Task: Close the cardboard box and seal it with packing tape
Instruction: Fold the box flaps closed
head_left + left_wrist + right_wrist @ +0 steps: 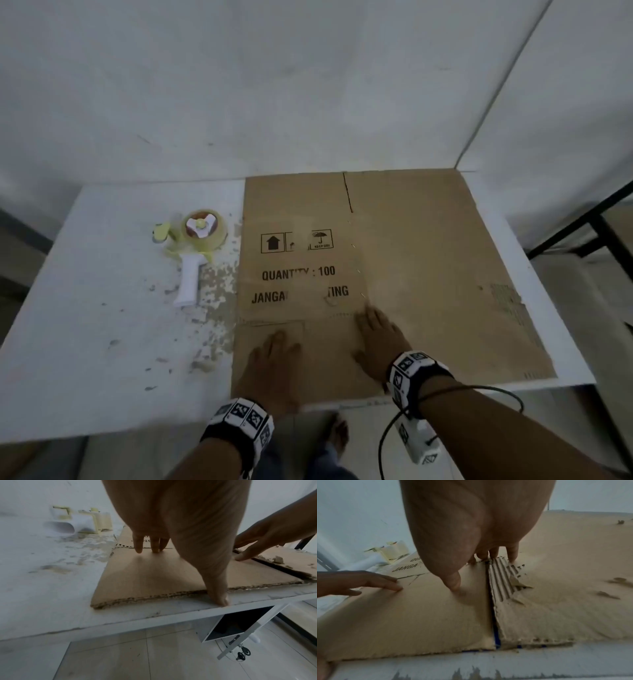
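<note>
A flattened brown cardboard box (411,257) with black print lies on the white table (85,342). My left hand (274,359) rests flat on its near-left flap (154,574), fingers straight, thumb over the near edge. My right hand (376,339) presses flat beside the slit (491,601) between the two near flaps, fingertips on the torn corrugated patch (503,577). A yellow-and-white tape dispenser (195,246) with a clear roll lies on the table left of the box, apart from both hands. The dispenser (82,522) also shows in the left wrist view.
The table's paint is flaked (215,301) along the box's left side. White walls close off the back and right. A black metal frame (589,233) stands right of the table. Under the table hang a white drawer unit (231,627) and a tiled floor.
</note>
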